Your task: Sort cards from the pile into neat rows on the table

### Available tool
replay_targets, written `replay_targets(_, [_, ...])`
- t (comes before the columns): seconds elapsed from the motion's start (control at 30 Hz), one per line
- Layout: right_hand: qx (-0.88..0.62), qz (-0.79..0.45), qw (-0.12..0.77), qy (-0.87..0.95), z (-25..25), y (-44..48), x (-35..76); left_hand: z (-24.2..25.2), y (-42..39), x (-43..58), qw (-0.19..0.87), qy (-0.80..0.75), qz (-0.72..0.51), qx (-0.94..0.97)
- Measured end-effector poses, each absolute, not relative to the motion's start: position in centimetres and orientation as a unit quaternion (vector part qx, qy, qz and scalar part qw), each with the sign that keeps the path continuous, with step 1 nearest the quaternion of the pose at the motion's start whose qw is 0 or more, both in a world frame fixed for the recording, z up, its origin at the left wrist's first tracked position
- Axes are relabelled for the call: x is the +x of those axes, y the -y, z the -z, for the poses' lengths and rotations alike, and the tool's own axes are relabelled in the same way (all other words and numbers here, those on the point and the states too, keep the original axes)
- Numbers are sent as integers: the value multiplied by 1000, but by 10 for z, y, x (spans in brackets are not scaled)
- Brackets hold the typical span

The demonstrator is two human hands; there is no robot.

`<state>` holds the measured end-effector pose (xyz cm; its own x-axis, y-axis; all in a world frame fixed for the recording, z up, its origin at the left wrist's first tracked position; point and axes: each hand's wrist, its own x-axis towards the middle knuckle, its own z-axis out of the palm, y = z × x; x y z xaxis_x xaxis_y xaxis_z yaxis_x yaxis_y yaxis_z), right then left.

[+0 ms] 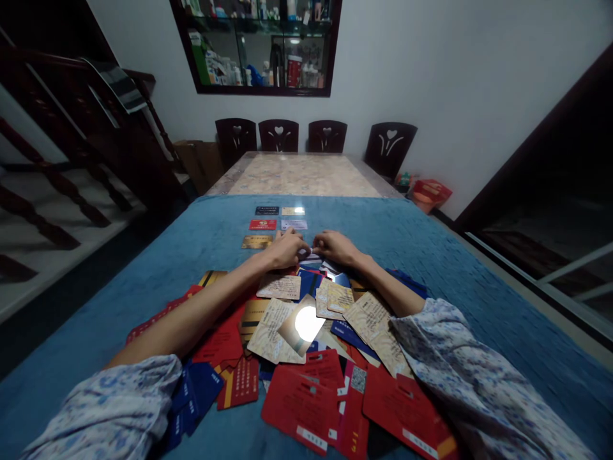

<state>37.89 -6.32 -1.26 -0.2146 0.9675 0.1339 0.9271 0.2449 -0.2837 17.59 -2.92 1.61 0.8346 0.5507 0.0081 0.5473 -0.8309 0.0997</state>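
Note:
A heap of plastic cards (306, 345), red, blue, gold and beige, lies spread on a blue cloth (431, 249) in front of me. Both my arms reach over the heap. My left hand (287, 248) and my right hand (335, 246) meet at the heap's far edge, fingers curled together on a small card (311, 255) between them. Beyond the hands, several cards lie in two neat columns: a dark card (267, 210), a red card (262, 224), a gold card (257, 241) on the left, a pale card (293, 211) and a white card (294, 224) on the right.
The blue cloth covers the near part of a long table; bare marble tabletop (301, 176) shows beyond. Several dark chairs (278, 135) line the far end. A wooden staircase (71, 147) rises at left, a glass cabinet (261, 45) hangs on the wall, a red bag (431, 191) sits on the floor.

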Motion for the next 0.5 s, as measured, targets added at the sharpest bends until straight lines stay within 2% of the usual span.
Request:
replay_targets(0.27, [-538,-148,145,817,8,60,394,-20,27,175,11,-257,-3,966])
replay_targets(0.5, [-521,-144,147,828,6,61,395,-25,28,176,24,-282,18,959])
